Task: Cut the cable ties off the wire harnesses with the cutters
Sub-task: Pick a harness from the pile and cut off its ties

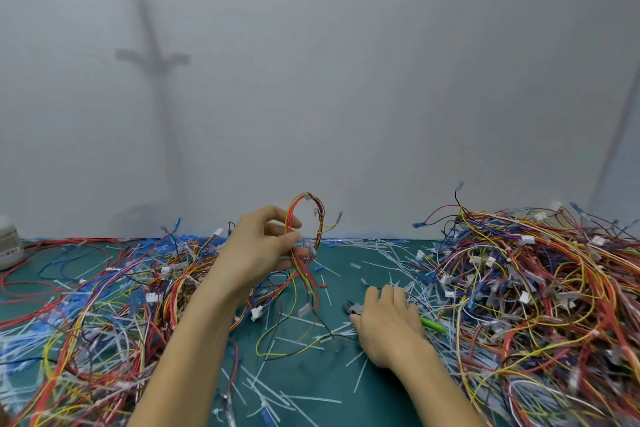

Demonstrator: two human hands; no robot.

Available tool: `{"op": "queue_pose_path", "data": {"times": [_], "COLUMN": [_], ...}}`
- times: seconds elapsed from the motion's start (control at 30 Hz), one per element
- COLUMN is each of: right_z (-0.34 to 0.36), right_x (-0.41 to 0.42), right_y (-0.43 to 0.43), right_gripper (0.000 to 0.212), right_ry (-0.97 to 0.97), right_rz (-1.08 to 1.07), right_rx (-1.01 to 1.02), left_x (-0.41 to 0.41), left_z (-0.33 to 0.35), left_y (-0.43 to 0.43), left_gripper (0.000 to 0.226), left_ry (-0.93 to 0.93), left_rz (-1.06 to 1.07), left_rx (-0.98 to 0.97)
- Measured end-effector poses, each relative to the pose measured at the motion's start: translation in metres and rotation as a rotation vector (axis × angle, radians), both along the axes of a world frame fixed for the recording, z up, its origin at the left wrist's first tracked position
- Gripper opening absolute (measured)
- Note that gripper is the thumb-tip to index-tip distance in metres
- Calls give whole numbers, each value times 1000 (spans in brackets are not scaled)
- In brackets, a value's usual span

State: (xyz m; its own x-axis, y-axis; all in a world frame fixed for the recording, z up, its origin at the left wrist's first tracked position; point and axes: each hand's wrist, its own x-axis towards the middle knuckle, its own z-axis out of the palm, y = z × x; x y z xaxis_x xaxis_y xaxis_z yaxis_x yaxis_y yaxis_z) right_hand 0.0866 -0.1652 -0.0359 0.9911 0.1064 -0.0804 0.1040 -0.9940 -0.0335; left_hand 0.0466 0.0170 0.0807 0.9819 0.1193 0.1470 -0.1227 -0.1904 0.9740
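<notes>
My left hand point(263, 250) is raised above the green table point(349, 263) and grips a looped wire harness point(313, 218) of red, yellow and dark wires; its loose ends hang down to the mat. My right hand point(386, 319) lies low on the table over the cutters point(353, 308). Their grey jaws stick out to the left of my fingers, and a green handle point(434, 324) shows to the right. The fingers curl over the tool, but how firmly they hold it is unclear.
A large heap of tangled harnesses point(540, 288) fills the right side. Another spread of wires point(104, 298) covers the left. Cut white cable ties point(277, 395) litter the mat between them. A white container point(8, 243) stands at the far left. A white wall rises behind.
</notes>
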Motion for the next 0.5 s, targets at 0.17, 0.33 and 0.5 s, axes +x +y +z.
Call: {"op": "queue_pose_path", "data": {"times": [0.17,0.33,0.5], "right_z": [-8,-9,24], "right_x": [0,1,4], "right_y": [3,4,12], "right_gripper": [43,52,34], "right_ry": [-91,-152,-226], "right_rz": [35,30,-74], "right_rx": [-25,51,880], "left_x": [2,1,-3], "left_z": [-5,-7,-5], "left_y": [-10,-18,-19], "left_gripper": [11,29,40], "left_ry": [-10,3,13], "left_rz": [-2,12,-73], "left_rx": [15,15,34]}}
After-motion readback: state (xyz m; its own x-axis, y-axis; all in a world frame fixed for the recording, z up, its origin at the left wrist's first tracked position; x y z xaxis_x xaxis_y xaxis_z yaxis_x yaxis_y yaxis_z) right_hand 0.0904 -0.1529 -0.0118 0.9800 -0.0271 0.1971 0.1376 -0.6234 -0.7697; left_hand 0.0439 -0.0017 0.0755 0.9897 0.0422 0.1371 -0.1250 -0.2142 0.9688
